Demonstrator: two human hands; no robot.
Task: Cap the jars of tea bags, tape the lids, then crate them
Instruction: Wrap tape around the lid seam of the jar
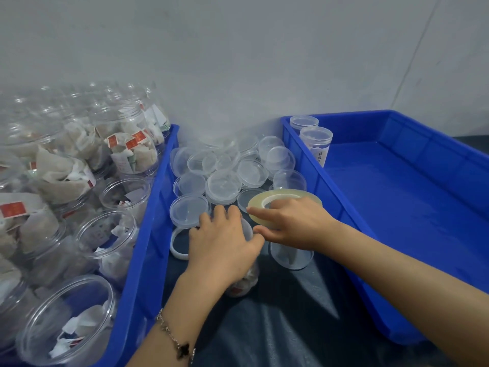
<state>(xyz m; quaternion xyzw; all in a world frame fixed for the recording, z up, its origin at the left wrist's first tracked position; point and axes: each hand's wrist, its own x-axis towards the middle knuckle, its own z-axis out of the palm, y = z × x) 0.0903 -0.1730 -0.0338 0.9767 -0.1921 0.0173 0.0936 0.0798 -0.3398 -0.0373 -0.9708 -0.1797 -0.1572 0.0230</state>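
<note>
Head view: two bare hands work over a clear plastic jar of tea bags on the dark table.
Left hand curls over its lid; right hand grips a roll of clear tape just beside it. Two capped jars stand in the blue plastic crate at right.

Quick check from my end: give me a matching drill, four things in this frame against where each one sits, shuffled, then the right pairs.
Things
1. tape roll
2. capped jars
3. open jars of tea bags
4. loose lids

Places
A. in the left crate
B. heaped on the table between the crates
C. in the right hand
D. far corner of the right crate

Pairs: 1-C, 2-D, 3-A, 4-B

The left hand grips a jar standing on the table.
</note>
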